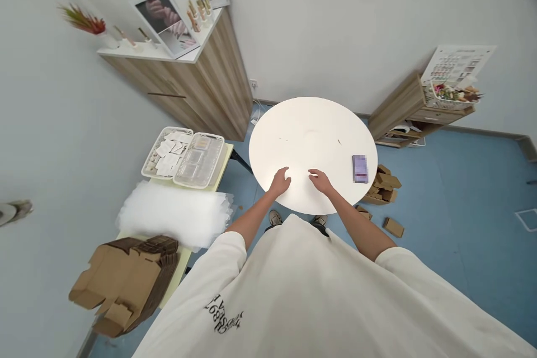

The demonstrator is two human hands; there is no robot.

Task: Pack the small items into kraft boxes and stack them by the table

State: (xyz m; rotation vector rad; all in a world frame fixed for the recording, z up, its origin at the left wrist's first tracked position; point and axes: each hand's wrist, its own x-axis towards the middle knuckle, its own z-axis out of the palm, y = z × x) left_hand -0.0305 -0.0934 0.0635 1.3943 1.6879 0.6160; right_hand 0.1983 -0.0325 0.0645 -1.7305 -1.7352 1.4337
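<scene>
Both my hands are at the near part of a round white table (310, 123), a short gap apart, with nothing between them. My left hand (279, 182) has its thumb and fingers apart and holds nothing. Likewise bare, my right hand (320, 181) has its fingers spread and curved slightly inward. I cannot tell whether either hand rests on the tabletop. To the right of my right hand, near the table's edge, lies a purple rectangular item (359, 169), blurred by pixelation.
At left, a side table (225, 165) bears two white plastic baskets (199, 161) with cards, a stack of white translucent sheets (176, 210) and flattened cardboard boxes (126, 282). Small cardboard boxes (381, 184) sit on the floor at right. Wooden cabinets (218, 72) stand behind.
</scene>
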